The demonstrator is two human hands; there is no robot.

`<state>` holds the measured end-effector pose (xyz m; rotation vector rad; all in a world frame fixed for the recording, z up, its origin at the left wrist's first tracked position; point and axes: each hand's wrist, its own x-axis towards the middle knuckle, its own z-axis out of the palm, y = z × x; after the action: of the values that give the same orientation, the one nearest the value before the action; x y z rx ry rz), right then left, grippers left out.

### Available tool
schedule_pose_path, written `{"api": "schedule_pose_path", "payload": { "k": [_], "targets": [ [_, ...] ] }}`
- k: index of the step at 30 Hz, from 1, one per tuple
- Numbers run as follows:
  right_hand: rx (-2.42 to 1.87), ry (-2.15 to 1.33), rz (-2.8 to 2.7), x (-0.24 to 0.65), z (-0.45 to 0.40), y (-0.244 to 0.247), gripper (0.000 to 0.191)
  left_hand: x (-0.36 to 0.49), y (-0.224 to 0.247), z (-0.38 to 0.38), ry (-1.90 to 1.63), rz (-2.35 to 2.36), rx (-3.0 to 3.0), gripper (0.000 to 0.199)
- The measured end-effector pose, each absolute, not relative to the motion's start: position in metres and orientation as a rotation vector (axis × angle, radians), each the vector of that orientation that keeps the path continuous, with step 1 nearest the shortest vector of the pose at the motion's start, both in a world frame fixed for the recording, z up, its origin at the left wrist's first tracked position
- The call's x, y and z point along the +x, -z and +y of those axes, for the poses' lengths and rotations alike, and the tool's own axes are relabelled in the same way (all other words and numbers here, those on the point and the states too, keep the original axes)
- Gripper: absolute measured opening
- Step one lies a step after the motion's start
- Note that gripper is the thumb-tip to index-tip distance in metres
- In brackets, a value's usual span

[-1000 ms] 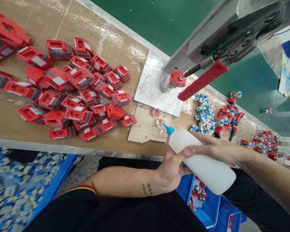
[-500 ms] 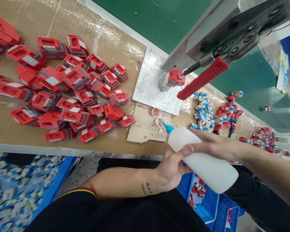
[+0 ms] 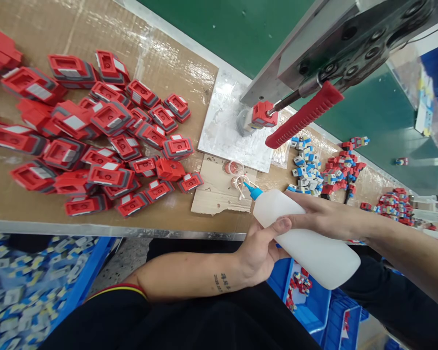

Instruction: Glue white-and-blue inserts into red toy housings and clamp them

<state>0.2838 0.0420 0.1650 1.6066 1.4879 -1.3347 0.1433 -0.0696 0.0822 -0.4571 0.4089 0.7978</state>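
Both hands grip a white squeeze bottle [image 3: 314,253] with a blue nozzle, tilted so its tip points up and left. My left hand [image 3: 259,253] wraps it from below near the shoulder, thumb across the front. On its far side, my right hand [image 3: 314,214] closes round the body, some fingers hidden behind the bottle. The nozzle tip is over or beside a small round cup [image 3: 237,182] with cotton swabs [image 3: 242,192]; whether they touch I cannot tell. A clear cup with reddish contents [image 3: 234,168] stands just behind, both on a piece of cardboard [image 3: 211,194].
A toggle press with a red handle [image 3: 304,116] holds a red part [image 3: 264,114] on its metal plate [image 3: 219,131]. Red-and-grey toy parts [image 3: 111,119] crowd the left; small blue-and-white pieces [image 3: 308,167] lie right. Blue bins [image 3: 314,311] of parts sit below the table edge.
The view has shifted slightly, so the tabletop things appear a little further left. Both hands keep their hold on the bottle, with almost no movement.
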Motion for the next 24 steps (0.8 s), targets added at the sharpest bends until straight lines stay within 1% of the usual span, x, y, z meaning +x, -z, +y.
{"api": "schedule_pose_path", "payload": {
  "k": [5, 11, 16, 21, 24],
  "targets": [
    [1.638, 1.310, 1.519, 0.286, 0.042, -0.164, 0.070, 0.142, -0.082, -0.069, -0.793, 0.427, -0.444, 0.075],
    [1.607, 1.340, 1.498, 0.281, 0.042, -0.167, 0.066, 0.143, -0.082, -0.068, -0.791, 0.427, -0.454, 0.079],
    [1.643, 1.240, 1.395, 0.269, 0.045, -0.175, 0.074, 0.142, -0.082, -0.068, -0.786, 0.438, -0.440, 0.075],
    [1.614, 1.238, 1.357, 0.267, 0.048, -0.175, 0.079, 0.140, -0.083, -0.067, -0.783, 0.460, -0.441, 0.086],
    [1.615, 1.225, 1.365, 0.270, 0.048, -0.172, 0.079, 0.140, -0.083, -0.066, -0.784, 0.467, -0.452, 0.088]
  ]
}}
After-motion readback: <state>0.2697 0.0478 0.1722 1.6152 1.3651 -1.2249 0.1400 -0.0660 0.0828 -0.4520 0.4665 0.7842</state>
